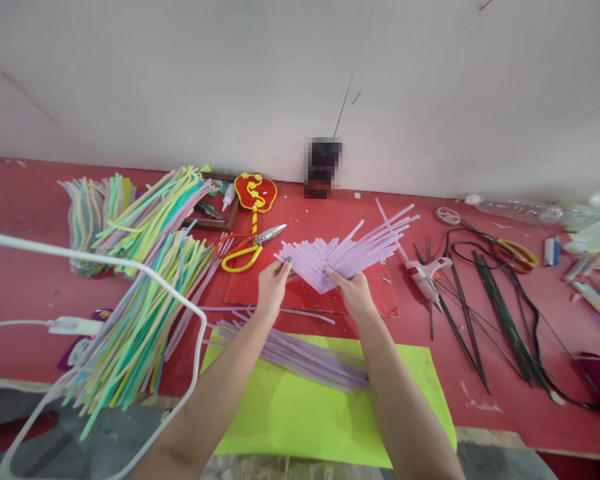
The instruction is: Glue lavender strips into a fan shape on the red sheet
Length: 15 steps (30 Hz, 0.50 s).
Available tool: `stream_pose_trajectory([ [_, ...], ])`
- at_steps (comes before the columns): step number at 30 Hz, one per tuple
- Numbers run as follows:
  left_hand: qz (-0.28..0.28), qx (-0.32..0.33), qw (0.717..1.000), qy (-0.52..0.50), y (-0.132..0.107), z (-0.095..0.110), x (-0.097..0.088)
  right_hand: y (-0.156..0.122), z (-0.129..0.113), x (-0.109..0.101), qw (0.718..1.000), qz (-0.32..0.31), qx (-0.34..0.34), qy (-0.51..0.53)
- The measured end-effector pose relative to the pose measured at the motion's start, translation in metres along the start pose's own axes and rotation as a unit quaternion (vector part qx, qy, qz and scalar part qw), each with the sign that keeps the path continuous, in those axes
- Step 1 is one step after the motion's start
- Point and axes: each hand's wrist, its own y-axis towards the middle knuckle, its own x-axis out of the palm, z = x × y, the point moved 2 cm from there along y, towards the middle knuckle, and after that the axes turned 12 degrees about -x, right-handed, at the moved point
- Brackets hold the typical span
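Between my two hands is a V-shaped woven piece of lilac strips [322,263] that look like pipe cleaners. Its left side is short and even, while loose ends fan out to the upper right. My left hand [275,283] pinches the left edge with thumb and fingers. Closed on the right part is my right hand [350,290], its thumb on top near the middle and its other fingers hidden beneath. Below my forearms, loose lilac pipe cleaners [310,360] lie across a lime-green sheet [300,427]. A red board [375,293] is under the woven piece.
Multicoloured pipe cleaner bundles [140,320] cover the left, behind a white cable [200,347]. Scissors [253,250] lie beside a red-and-yellow ornament [256,193]. Rightward are a glue gun [427,280], dark green stems [505,320] and a plastic bottle [520,210]. A wall [180,87] stands behind.
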Motion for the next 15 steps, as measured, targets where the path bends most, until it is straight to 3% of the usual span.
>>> stream_pose_trajectory([
  [15,-0.015,0.010,0.998,0.055,0.007,0.000,-0.009,0.003,-0.008,-0.011,0.999,-0.006,-0.005,-0.046],
])
